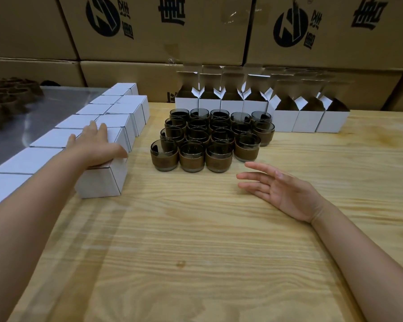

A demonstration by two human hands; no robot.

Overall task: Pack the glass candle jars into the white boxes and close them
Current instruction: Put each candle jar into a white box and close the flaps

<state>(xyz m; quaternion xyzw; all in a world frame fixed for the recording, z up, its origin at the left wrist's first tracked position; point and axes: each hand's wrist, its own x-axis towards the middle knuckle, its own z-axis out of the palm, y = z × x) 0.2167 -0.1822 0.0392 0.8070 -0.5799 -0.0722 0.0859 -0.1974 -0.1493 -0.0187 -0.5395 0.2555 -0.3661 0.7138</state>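
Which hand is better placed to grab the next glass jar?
Probably the right hand: open, empty, just beside the front jars. The left hand rests on a closed white box.

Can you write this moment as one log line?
left hand rests on closed white box | right hand open, holds nothing | candle jars unboxed | open white boxes behind jars
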